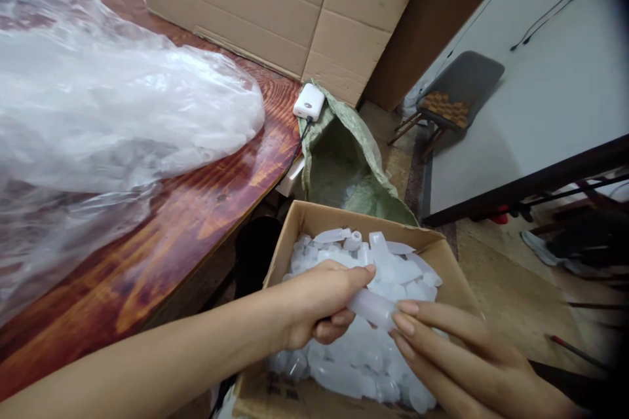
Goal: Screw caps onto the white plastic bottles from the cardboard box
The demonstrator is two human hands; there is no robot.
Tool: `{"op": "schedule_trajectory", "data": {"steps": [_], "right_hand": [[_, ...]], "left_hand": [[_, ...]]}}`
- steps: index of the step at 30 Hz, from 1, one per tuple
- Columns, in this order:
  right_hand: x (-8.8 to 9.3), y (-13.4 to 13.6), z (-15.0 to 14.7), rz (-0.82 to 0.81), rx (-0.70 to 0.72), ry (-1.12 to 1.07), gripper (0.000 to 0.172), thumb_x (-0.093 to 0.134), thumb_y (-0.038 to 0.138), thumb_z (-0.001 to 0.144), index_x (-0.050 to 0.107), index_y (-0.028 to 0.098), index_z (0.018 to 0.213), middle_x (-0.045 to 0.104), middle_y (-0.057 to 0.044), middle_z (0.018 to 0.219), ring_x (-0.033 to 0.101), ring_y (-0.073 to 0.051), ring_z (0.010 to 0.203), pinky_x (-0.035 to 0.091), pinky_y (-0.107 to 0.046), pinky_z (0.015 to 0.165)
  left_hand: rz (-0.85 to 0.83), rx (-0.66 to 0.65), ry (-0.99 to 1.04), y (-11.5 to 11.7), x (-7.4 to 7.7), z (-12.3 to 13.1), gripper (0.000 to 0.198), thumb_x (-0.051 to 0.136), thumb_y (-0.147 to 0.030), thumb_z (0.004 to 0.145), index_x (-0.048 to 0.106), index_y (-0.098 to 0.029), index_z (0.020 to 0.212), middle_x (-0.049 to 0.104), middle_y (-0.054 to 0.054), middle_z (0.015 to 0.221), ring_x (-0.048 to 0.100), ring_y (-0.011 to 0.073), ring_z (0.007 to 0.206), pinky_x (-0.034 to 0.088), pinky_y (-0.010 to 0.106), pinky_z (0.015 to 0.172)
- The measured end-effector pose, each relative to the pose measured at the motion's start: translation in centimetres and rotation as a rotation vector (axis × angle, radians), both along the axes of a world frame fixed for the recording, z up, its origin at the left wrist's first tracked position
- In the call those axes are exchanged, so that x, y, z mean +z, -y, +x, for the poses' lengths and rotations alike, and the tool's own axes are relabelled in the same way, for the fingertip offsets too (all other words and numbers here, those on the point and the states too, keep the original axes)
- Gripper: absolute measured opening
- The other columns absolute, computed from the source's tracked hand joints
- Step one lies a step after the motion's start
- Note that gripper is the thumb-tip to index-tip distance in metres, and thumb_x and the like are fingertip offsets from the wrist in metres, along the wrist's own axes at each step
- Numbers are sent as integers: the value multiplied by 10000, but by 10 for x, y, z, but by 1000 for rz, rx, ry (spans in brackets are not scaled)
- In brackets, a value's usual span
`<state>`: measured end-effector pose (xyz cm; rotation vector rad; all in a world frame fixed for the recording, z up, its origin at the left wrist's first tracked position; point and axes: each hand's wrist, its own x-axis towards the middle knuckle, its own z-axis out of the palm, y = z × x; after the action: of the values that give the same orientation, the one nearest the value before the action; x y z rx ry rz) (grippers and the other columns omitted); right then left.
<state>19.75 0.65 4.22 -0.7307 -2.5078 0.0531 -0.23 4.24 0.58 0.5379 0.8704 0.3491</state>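
A small translucent plastic tube is held over an open cardboard box that is filled with several similar white plastic tubes. My left hand is closed around the tube's near end, thumb on top. My right hand comes in from the lower right, its fingers lying almost straight with the fingertips touching the tube's other end. Both hands hover above the box's contents.
A reddish wooden table stands at left, with a large crumpled clear plastic bag on it. A big cardboard carton and a white device with a cable lie beyond. A green woven sack sits on the floor; a chair stands farther back.
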Motion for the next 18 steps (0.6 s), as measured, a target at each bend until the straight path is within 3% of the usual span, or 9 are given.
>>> {"op": "schedule_trajectory", "data": {"steps": [4,7,10,14,16,18], "right_hand": [[3,-16,-4,-24,-1,76,359,478,317,1003,531,291,1357,758,-21,905,727,-197,796,602,-298,677],[5,-27,-2,-21,-87,87,495,413,478,1001,442,229,1428,722,-27,774,699,-190,635,548,-283,541],[4,-29,7,57,29,141,611,330,555,997,303,216,1505,701,-37,750,679,-212,615,513,-314,528],[-1,-29,22,-88,-23,256,519,272,545,1008,455,227,1375,678,-14,684,643,-182,526,478,-281,463],[-3,-27,25,-49,-14,203,538,337,562,981,485,187,1337,703,-76,781,674,-223,636,518,-321,530],[-6,-25,21,54,49,179,449,480,464,952,502,177,1297,708,-111,873,678,-258,741,542,-364,628]], "left_hand": [[239,90,-139,3,-3,4,498,387,-530,939,388,-209,558,275,-89,305,191,60,251,120,206,305],[476,194,-250,3,-5,5,528,368,-550,925,331,-211,523,282,-71,377,255,76,340,180,234,374],[637,272,-305,2,-4,4,499,384,-503,917,276,-206,531,283,-51,503,276,94,480,215,256,473],[613,263,-328,3,1,2,466,367,-460,916,252,-209,541,258,-43,548,254,105,518,181,271,497],[597,246,-326,3,2,3,463,364,-457,918,251,-210,543,253,-43,551,246,106,520,176,271,499],[603,236,-302,4,2,4,468,365,-462,923,256,-209,545,256,-42,555,249,107,525,187,268,502]]}}
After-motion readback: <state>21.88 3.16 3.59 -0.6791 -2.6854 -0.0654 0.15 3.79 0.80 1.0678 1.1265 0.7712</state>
